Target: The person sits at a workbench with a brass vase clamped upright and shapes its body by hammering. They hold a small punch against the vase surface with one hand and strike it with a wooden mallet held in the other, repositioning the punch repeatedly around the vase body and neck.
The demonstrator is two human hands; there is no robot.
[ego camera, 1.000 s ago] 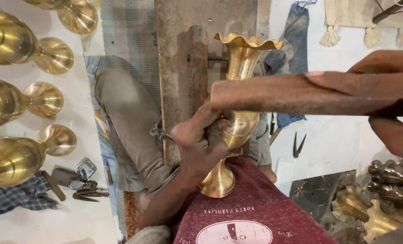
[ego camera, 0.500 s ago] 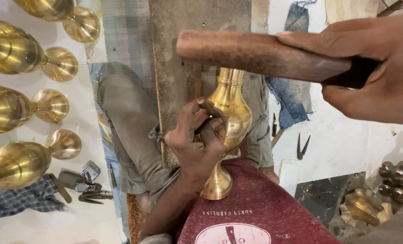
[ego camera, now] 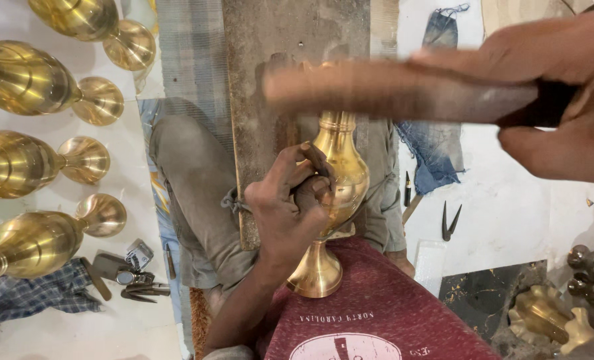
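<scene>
Brass vase [ego camera: 340, 173] upright at frame centre, base on the red cloth [ego camera: 390, 313], clasped around its belly by the left hand [ego camera: 287, 207]. Blurred wooden mallet [ego camera: 390, 90] across the top, above the vase's neck, clenched in the right hand [ego camera: 564, 93] at upper right.

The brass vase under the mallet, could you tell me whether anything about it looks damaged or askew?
Nothing stands out. The brass vase lies along the wooden plank, smooth and undented, steadied by the left hand; its mouth is hidden behind the blurred mallet.
</scene>
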